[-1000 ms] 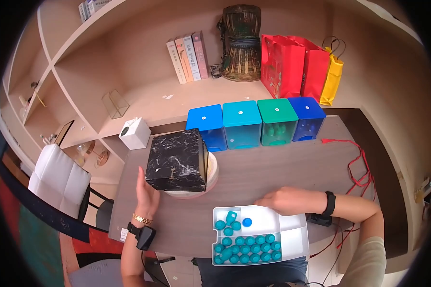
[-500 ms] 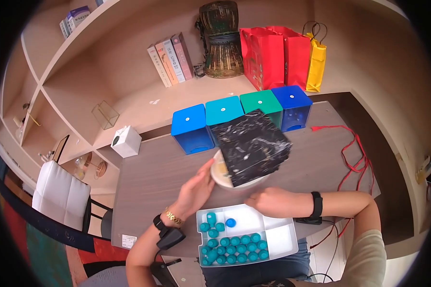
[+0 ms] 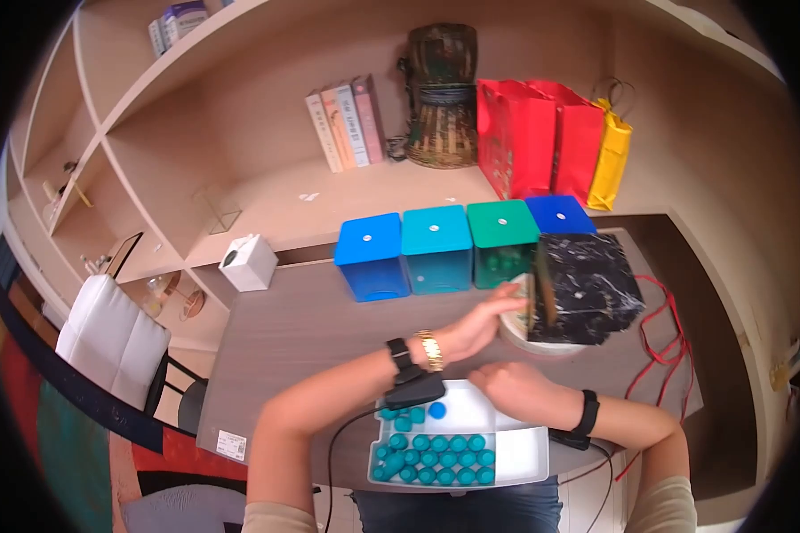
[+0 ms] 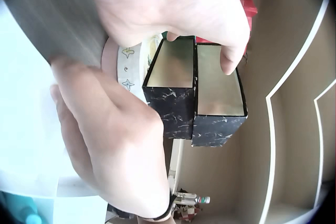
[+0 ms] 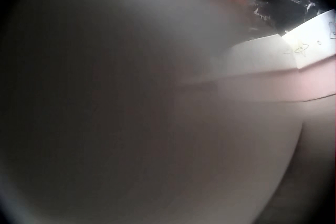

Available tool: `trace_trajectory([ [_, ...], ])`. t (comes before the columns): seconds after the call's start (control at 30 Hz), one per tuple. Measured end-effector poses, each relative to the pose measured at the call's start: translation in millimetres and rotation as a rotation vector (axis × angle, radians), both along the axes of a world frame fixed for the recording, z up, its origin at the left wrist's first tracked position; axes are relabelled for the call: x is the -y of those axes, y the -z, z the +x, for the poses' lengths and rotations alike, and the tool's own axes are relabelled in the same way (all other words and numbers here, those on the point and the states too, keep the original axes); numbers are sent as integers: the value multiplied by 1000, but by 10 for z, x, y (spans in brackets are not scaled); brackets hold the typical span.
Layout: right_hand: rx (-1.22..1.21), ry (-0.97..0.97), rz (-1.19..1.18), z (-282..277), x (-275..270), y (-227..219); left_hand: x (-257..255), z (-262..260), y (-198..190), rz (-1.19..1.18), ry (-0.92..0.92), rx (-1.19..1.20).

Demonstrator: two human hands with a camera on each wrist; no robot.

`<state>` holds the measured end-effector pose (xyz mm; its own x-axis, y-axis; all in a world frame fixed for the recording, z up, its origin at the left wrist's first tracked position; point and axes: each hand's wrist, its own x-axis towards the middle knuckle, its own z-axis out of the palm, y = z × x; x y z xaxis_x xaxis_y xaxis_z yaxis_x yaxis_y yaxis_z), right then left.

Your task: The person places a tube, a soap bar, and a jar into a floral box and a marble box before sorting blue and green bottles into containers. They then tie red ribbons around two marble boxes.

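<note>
A black marble-patterned box stands on a round white base at the right of the table. My left hand reaches to the box's left side, fingers extended. In the left wrist view, that hand lies over two gold-toned panels framed in black. My right hand is bent over the far edge of a white tray; its fingertips and anything in them are hidden. Several teal pieces and one blue piece lie in the tray.
Behind stand lidded boxes: light blue, teal, green and dark blue. A white tissue box sits at the left, a red cord at the right. Red bags fill part of the shelf.
The black box and its round base have moved right across the table and turned. My left hand has travelled right with them. My right hand has stayed at the tray.
</note>
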<state>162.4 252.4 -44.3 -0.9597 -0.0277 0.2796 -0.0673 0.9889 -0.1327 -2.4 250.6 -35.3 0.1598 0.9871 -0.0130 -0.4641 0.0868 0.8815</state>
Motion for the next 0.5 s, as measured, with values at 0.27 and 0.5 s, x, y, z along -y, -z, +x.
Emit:
trace_trajectory([
  [0.27, 76, 110, 109, -184, -224, -49, -4, -256, -250, -208, -78, -157],
  [0.5, 30, 11, 52, -451, -180, -84, 1123, -1472, 0, -185, -526, 158],
])
